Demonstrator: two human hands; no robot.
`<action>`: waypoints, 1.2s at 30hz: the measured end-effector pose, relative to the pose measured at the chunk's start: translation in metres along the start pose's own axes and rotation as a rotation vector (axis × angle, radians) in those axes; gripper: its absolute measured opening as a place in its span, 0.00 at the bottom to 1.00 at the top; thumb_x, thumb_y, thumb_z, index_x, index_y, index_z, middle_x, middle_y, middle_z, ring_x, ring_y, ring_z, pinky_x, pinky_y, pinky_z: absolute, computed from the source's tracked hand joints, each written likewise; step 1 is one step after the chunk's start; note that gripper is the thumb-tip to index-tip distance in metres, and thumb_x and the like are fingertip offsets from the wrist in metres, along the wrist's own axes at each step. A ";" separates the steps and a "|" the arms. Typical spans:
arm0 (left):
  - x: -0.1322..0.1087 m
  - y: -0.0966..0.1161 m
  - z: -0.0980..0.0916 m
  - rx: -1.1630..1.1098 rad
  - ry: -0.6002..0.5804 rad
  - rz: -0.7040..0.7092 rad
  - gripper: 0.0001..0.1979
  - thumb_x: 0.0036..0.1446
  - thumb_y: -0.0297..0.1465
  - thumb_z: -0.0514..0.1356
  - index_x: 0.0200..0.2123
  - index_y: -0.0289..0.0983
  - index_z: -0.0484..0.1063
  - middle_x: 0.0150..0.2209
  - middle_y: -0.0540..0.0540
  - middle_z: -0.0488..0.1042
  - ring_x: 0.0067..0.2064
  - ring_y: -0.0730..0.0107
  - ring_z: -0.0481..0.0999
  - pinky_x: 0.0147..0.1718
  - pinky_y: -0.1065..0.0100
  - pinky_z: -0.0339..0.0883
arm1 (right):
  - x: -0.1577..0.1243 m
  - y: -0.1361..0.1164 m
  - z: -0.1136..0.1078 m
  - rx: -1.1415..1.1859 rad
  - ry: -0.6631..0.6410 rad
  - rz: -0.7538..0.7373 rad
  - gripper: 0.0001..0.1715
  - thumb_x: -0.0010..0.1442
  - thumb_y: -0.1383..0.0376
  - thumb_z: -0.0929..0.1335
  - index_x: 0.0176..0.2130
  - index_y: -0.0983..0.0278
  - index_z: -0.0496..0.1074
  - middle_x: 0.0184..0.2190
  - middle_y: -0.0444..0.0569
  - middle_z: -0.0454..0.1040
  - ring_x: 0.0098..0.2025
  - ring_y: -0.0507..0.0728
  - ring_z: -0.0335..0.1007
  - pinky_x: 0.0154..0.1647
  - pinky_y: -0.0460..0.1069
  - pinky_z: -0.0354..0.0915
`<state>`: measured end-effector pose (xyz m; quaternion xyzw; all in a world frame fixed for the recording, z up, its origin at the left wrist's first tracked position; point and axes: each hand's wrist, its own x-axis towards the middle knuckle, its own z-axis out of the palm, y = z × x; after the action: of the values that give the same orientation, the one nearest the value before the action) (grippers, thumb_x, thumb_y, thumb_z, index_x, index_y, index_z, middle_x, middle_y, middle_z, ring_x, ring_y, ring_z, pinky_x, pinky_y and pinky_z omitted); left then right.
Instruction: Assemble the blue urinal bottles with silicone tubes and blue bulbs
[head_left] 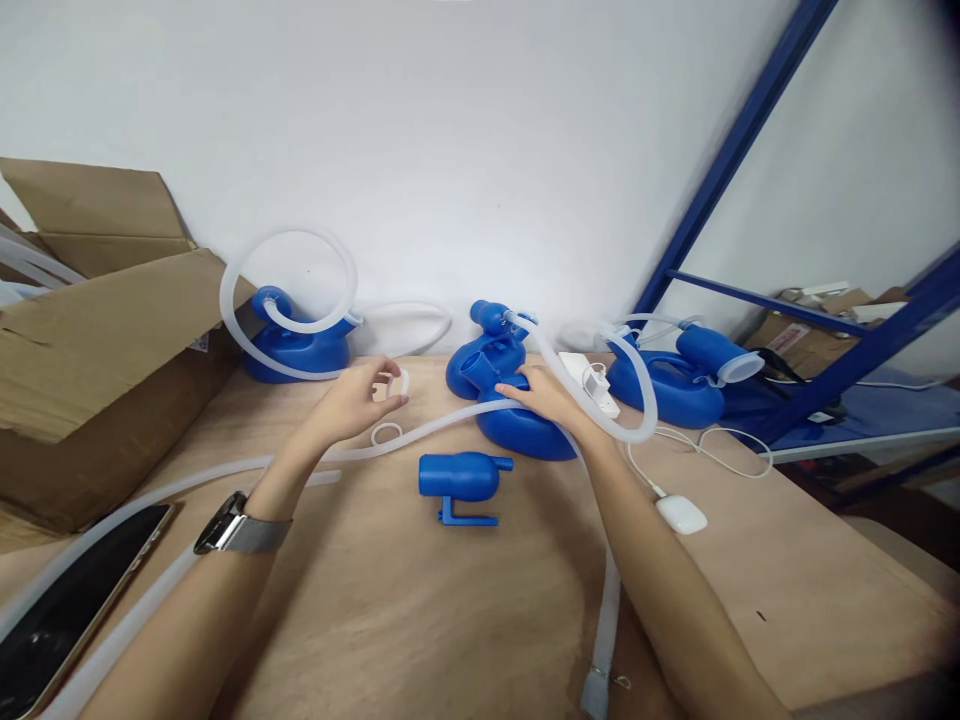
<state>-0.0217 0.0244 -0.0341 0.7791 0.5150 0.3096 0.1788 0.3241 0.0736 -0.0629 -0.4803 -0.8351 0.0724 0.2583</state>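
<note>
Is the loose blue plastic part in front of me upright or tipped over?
Upright: the blue plastic part stands on its flat foot on the wooden table, with its rounded body level above it.

The moulded plastic body (525, 435) and the loose plastic piece (459, 477) are a strong cobalt blue, the steel rack (726, 160) a deeper blue. The silicone tubing (450, 422) is milky translucent white. The plywood surface (480, 600) is pale tan with faint grain, the cardboard box (97, 370) plain brown, the watch strap (255, 535) silver mesh.
</note>
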 end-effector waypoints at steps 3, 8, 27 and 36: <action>-0.002 0.014 0.001 -0.189 0.024 -0.057 0.28 0.56 0.45 0.67 0.55 0.38 0.69 0.57 0.36 0.78 0.55 0.51 0.79 0.54 0.52 0.75 | 0.001 -0.027 -0.004 -0.017 -0.075 0.167 0.28 0.64 0.41 0.72 0.46 0.62 0.78 0.43 0.59 0.82 0.47 0.71 0.79 0.51 0.61 0.71; -0.003 0.019 0.005 -0.285 -0.089 0.005 0.29 0.59 0.47 0.66 0.59 0.39 0.73 0.60 0.38 0.76 0.57 0.53 0.78 0.56 0.53 0.74 | 0.003 -0.061 -0.004 -0.022 -0.203 0.120 0.36 0.59 0.35 0.71 0.50 0.59 0.81 0.48 0.54 0.83 0.52 0.71 0.79 0.52 0.60 0.70; -0.001 0.024 -0.002 -0.188 -0.131 0.017 0.31 0.56 0.52 0.68 0.57 0.40 0.80 0.59 0.40 0.80 0.53 0.50 0.81 0.54 0.53 0.76 | 0.006 -0.065 0.006 0.061 -0.209 0.034 0.38 0.58 0.34 0.72 0.54 0.56 0.82 0.54 0.49 0.83 0.56 0.69 0.79 0.56 0.58 0.69; 0.000 0.026 -0.005 -0.187 -0.157 0.027 0.27 0.51 0.50 0.71 0.48 0.39 0.81 0.52 0.41 0.83 0.50 0.51 0.82 0.53 0.53 0.77 | 0.007 -0.063 0.008 0.037 -0.203 0.029 0.38 0.57 0.34 0.73 0.54 0.56 0.82 0.53 0.49 0.84 0.56 0.69 0.79 0.57 0.58 0.68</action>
<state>-0.0069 0.0135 -0.0146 0.7875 0.4579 0.2969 0.2862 0.2693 0.0476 -0.0436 -0.4776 -0.8484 0.1398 0.1804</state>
